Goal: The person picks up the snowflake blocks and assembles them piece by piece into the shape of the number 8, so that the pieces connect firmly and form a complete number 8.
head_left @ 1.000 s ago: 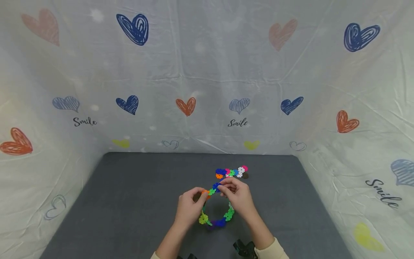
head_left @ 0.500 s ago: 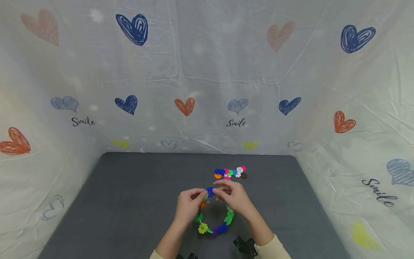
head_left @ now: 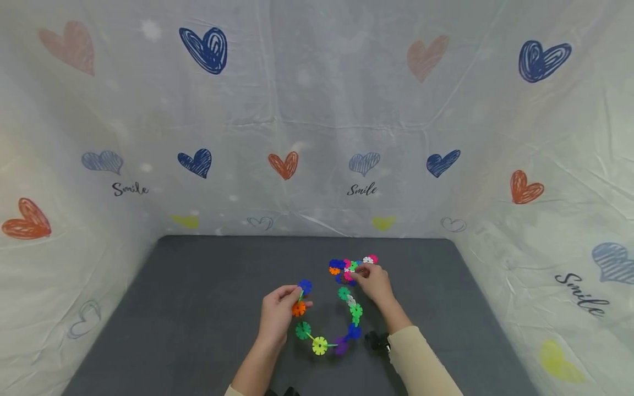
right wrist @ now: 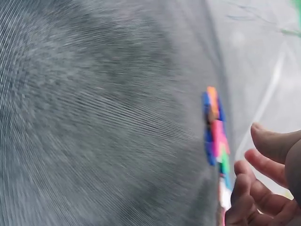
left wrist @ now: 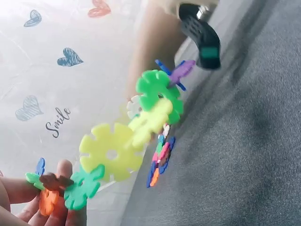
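My left hand [head_left: 276,312] pinches one end of a chain of snowflake-shaped interlocking discs [head_left: 320,345], by its blue and orange pieces. From there the chain curves through green, yellow, purple and blue discs in an open loop, its far end a green disc [head_left: 343,293]. In the left wrist view, a yellow disc [left wrist: 96,148] hangs just beyond the fingers. My right hand [head_left: 375,285] is over the near side of a small group of loose discs [head_left: 337,264]. In the right wrist view its thumb [right wrist: 270,141] stands apart from the loosely bent fingers, with nothing between them.
A dark grey cloth covers the table [head_left: 218,308]. Behind it hangs a pale curtain [head_left: 317,110] printed with hearts, also along both sides. A black wrist device [head_left: 377,341] sits by the right sleeve.
The right hand has left the chain and moved back and right to the loose discs. The left hand still holds the chain's end, shifted slightly left, and the loop has opened at the back.
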Tool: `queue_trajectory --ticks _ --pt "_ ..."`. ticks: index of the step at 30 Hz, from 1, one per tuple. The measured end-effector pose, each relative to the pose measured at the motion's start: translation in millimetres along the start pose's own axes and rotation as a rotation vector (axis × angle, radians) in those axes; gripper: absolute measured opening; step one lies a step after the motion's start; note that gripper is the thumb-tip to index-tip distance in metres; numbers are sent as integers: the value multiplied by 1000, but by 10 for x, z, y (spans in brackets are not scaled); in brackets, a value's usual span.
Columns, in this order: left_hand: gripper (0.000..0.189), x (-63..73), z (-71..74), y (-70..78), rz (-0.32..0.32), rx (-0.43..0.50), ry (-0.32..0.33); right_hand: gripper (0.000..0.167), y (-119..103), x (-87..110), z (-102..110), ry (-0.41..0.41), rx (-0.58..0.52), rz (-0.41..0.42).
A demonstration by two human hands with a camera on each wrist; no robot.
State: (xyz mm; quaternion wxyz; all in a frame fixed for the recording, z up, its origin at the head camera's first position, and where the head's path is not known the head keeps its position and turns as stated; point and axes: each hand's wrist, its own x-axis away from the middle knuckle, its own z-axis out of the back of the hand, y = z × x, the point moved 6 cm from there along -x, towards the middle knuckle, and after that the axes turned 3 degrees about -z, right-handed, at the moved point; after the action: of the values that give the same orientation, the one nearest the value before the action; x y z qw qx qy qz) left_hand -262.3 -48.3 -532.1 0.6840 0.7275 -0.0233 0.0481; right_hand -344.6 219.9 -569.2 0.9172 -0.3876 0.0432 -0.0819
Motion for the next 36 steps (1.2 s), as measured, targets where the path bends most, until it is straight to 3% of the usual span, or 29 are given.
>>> queue_trajectory --ticks 5,10,17,23,27,32,36 --pt "33 -3 6 -11 30 12 -20 22 46 -35 -191 -32 139 0" --pt "33 -6 -29 -12 53 31 -47 19 84 -12 -194 -21 94 -15" --pt "31 -8 -24 0 57 50 -52 23 7 -19 -218 -30 157 69" --pt "32 0 -23 -5 58 70 -40 17 19 4 -162 -79 -102 65" --pt "32 27 -22 17 22 62 -12 12 -191 174 -37 -90 -258 111" --pt "31 27 -35 25 -4 43 2 10 -614 547 104 -78 -410 243" --pt "30 18 -50 33 -14 35 -1 10 -854 771 130 -62 -458 375"
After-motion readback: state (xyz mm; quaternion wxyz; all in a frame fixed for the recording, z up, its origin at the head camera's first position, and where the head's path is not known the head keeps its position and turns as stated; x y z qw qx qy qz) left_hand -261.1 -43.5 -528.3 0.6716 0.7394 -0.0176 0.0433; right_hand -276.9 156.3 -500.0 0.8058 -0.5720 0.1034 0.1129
